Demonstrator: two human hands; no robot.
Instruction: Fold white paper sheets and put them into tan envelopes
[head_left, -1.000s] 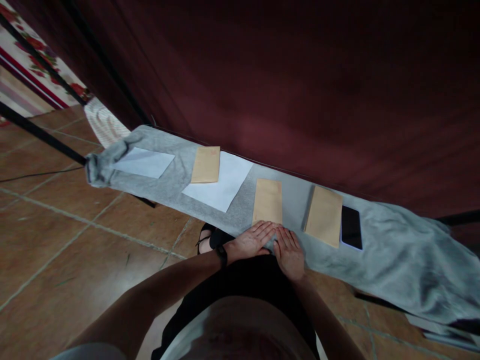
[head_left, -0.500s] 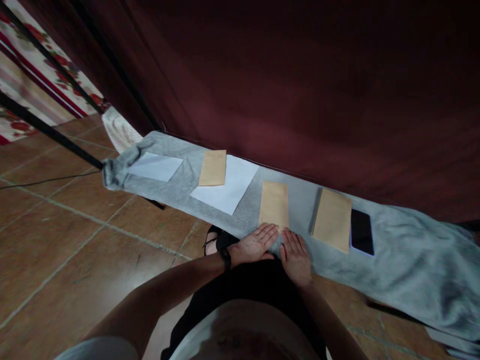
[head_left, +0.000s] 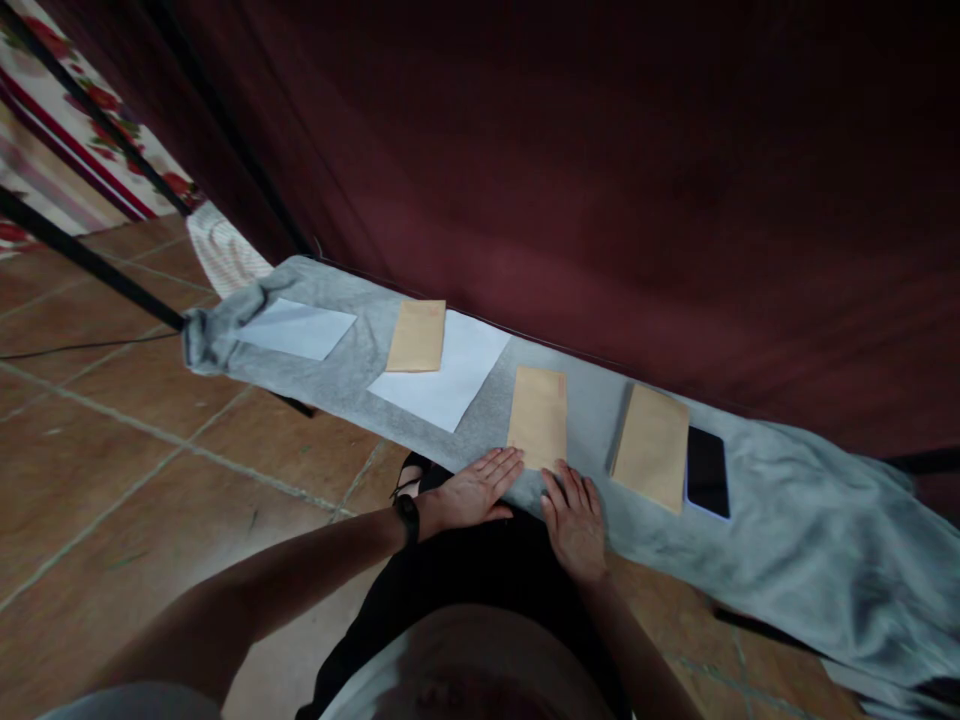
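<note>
My left hand (head_left: 474, 490) lies flat with fingers stretched out on the grey cloth (head_left: 787, 520) at the table's near edge, fingertips just short of the middle brown envelope (head_left: 538, 417). My right hand (head_left: 574, 512) rests flat beside it, fingers spread, below the same envelope's near edge. Neither hand holds anything. A black band (head_left: 408, 519) sits on my left wrist. Another brown envelope (head_left: 650, 446) lies to the right, and a third brown envelope (head_left: 416, 337) rests on a white sheet (head_left: 448, 375) to the left.
A black phone (head_left: 707, 471) lies right of the right envelope. A second white sheet (head_left: 295, 328) sits at the cloth's far left end. A dark red curtain (head_left: 600, 170) hangs behind the table. Brown tiled floor (head_left: 135, 470) and black frame bars (head_left: 82, 255) lie to the left.
My left hand has slid a little left and back off the middle envelope's near edge. My right hand stays almost where it was. The view shifted slightly.
</note>
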